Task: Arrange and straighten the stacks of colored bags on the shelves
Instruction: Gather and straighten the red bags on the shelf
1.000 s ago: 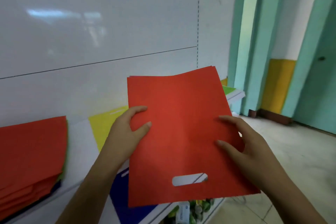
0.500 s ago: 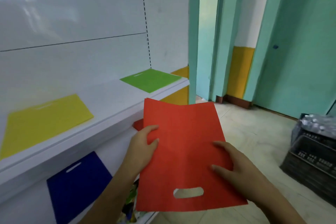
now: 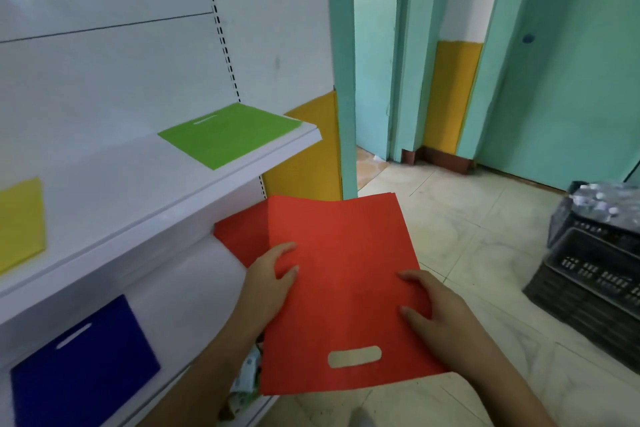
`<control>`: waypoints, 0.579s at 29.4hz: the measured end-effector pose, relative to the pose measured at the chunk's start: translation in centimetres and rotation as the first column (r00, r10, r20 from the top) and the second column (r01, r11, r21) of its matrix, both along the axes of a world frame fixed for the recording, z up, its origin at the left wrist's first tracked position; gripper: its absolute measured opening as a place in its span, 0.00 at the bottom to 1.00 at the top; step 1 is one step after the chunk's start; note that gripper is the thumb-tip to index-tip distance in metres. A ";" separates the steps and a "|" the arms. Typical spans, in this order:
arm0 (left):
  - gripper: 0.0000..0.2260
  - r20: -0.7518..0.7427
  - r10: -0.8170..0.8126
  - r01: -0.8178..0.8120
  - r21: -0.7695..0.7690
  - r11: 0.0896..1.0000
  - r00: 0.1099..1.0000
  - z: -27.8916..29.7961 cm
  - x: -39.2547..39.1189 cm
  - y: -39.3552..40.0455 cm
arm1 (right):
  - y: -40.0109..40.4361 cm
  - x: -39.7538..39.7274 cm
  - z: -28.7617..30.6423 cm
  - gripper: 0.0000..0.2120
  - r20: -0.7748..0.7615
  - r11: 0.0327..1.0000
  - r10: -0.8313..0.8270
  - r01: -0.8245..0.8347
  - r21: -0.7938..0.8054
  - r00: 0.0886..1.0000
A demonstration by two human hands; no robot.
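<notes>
Lowering since 0.5 s ago, red bags [image 3: 341, 284] are nearing the red stack [image 3: 239, 236] on the lower shelf [image 3: 194, 274]; left hand [image 3: 268, 282] and right hand [image 3: 438, 314] are both gripping them, thumbs on top.

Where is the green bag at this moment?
In the head view, the green bag lies flat at the right end of the upper white shelf, above and left of the red bags held in both hands.
</notes>
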State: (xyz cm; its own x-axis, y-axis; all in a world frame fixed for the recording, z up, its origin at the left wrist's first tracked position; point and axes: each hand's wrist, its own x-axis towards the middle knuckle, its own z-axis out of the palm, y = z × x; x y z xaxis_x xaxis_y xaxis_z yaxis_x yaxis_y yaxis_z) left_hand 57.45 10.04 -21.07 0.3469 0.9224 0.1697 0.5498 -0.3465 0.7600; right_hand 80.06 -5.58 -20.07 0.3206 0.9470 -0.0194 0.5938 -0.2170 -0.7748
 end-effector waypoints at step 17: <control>0.20 -0.046 0.292 -0.283 -0.429 0.858 0.955 -9.3 3.8 17.6 | 27.0 7.0 -9.8 0.26 0.067 0.932 0.355 -0.347 -0.106 0.932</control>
State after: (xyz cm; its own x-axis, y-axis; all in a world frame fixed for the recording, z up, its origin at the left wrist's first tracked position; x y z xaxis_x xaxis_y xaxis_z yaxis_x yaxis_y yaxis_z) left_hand 61.23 27.61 -30.33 0.0555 0.9643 -0.2590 0.5583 0.1851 0.8087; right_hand 87.07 21.44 -29.91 -0.0277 0.9948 -0.0981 0.7068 -0.0499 -0.7056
